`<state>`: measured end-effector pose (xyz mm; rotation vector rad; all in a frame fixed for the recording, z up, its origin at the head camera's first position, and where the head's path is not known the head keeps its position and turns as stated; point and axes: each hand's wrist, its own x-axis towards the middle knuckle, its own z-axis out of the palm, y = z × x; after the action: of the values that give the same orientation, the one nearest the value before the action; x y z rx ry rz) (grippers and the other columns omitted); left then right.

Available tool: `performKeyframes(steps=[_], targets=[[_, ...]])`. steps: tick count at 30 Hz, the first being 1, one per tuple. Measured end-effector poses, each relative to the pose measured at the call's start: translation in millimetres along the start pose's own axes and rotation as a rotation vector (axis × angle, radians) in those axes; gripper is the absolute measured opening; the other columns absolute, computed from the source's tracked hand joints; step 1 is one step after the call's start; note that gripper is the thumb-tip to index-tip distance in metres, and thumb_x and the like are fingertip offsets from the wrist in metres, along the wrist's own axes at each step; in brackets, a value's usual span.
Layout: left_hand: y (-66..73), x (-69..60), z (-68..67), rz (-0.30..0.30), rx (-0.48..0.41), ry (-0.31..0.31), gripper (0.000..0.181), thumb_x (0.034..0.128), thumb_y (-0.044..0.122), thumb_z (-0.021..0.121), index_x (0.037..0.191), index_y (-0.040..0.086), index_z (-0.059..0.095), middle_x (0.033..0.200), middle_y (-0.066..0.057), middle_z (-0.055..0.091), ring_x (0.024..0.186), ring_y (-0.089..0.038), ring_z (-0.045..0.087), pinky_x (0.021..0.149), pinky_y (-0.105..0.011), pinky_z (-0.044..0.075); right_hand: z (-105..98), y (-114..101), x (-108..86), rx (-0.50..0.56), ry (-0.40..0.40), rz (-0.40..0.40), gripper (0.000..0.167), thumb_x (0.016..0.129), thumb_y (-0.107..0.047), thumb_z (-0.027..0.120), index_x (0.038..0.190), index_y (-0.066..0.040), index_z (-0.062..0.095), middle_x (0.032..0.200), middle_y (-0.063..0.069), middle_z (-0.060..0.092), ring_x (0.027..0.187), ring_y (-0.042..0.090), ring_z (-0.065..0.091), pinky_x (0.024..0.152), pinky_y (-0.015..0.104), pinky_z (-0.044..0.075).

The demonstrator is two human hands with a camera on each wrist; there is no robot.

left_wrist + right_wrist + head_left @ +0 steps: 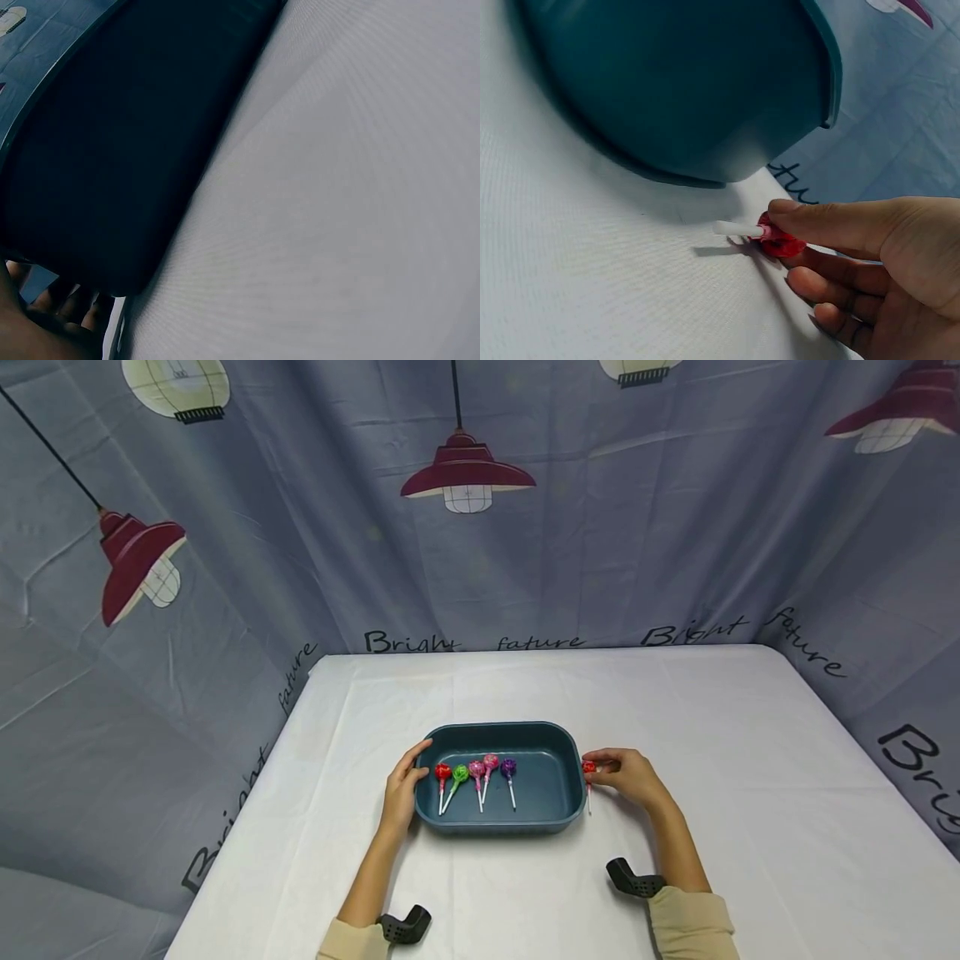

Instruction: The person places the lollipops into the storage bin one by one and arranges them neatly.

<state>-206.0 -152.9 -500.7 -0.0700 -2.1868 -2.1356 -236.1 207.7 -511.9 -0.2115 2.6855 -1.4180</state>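
Note:
A dark teal rectangular tray (543, 793) stands on the white cloth. Several wrapped lollipops lie side by side in it: a red lollipop (442, 772), a green lollipop (460, 774), two pink ones and a purple lollipop (508, 768). At the tray's left end my left hand (401, 789) grips the wall, thumb over the rim and fingers along the outside. Just outside the right end, my right hand (630, 774) pinches another red lollipop (784, 244) by its wrapped head between thumb and fingers. Its white stick points toward the front edge of the table.
White cloth covers the table (750, 760). A grey-blue curtain (315, 527) printed with red lamps and lettering hangs behind and at both sides. A black wrist mount (405, 927) sits at the left wrist and a black mount (633, 881) at the right.

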Motion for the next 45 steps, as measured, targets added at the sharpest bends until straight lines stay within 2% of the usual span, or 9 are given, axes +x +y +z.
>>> performKeyframes(steps=[8, 17, 25, 29, 36, 38, 45], targets=[[-0.2, 0.5, -0.1, 0.008, -0.013, -0.003, 0.044, 0.0884, -0.004, 0.042, 0.131, 0.001, 0.05, 0.142, -0.013, 0.038, 0.134, -0.021, 0.026, 0.109, -0.036, 0.019, 0, 0, -0.6, -0.016, 0.004, 0.004, 0.035, 0.075, -0.014, 0.075, 0.106, 0.001, 0.066, 0.072, 0.004, 0.059, 0.067, 0.017, 0.05, 0.055, 0.025, 0.039], [0.3, -0.3, -0.1, 0.017, -0.017, -0.009, 0.044, 0.0887, -0.004, 0.042, 0.131, 0.001, 0.049, 0.143, -0.014, 0.037, 0.135, -0.021, 0.025, 0.109, -0.036, 0.018, -10, -1, -6.0, 0.004, -0.02, 0.004, 0.035, 0.077, -0.016, 0.074, 0.107, 0.001, 0.066, 0.084, 0.008, 0.068, 0.077, 0.016, 0.06, 0.069, 0.028, 0.042], [-0.3, 0.7, -0.2, 0.032, -0.023, -0.009, 0.044, 0.0885, -0.005, 0.041, 0.131, -0.001, 0.049, 0.142, -0.014, 0.038, 0.135, -0.022, 0.025, 0.109, -0.037, 0.018, -24, -10, -13.0, 0.069, 0.015, -0.033, 0.036, 0.077, -0.011, 0.073, 0.11, 0.003, 0.064, 0.09, 0.014, 0.068, 0.077, 0.018, 0.06, 0.065, 0.022, 0.043], [-1.3, 0.8, -0.4, 0.024, -0.023, -0.007, 0.044, 0.0888, -0.005, 0.041, 0.131, 0.0, 0.049, 0.142, -0.013, 0.037, 0.134, -0.021, 0.026, 0.109, -0.036, 0.018, -29, -20, -15.3, 0.117, 0.021, -0.061, 0.037, 0.079, -0.01, 0.071, 0.112, 0.003, 0.063, 0.094, 0.016, 0.067, 0.079, 0.018, 0.063, 0.068, 0.019, 0.046], [-1.7, 0.3, 0.7, 0.025, -0.029, -0.005, 0.043, 0.0884, -0.006, 0.042, 0.131, -0.001, 0.05, 0.141, -0.014, 0.039, 0.134, -0.02, 0.027, 0.109, -0.035, 0.019, -38, -46, -19.1, 0.17, 0.061, -0.1, 0.045, 0.08, -0.025, 0.071, 0.117, -0.001, 0.061, 0.102, 0.014, 0.067, 0.086, 0.013, 0.063, 0.074, 0.018, 0.048], [-1.3, 0.1, 0.8, 0.027, -0.027, -0.005, 0.043, 0.0885, -0.006, 0.041, 0.13, -0.001, 0.05, 0.141, -0.013, 0.039, 0.134, -0.02, 0.027, 0.109, -0.035, 0.019, -39, -54, -18.8, 0.207, 0.066, -0.109, 0.046, 0.081, -0.025, 0.071, 0.118, -0.002, 0.06, 0.105, 0.013, 0.066, 0.089, 0.013, 0.063, 0.076, 0.018, 0.048], [0.2, -0.1, 0.2, 0.038, -0.018, -0.008, 0.043, 0.0887, -0.006, 0.041, 0.131, -0.002, 0.049, 0.141, -0.014, 0.04, 0.134, -0.021, 0.027, 0.109, -0.036, 0.019, -34, -82, -7.7, 0.297, 0.017, -0.15, 0.045, 0.082, -0.024, 0.069, 0.121, -0.003, 0.059, 0.11, 0.011, 0.064, 0.096, 0.013, 0.062, 0.082, 0.019, 0.047]])
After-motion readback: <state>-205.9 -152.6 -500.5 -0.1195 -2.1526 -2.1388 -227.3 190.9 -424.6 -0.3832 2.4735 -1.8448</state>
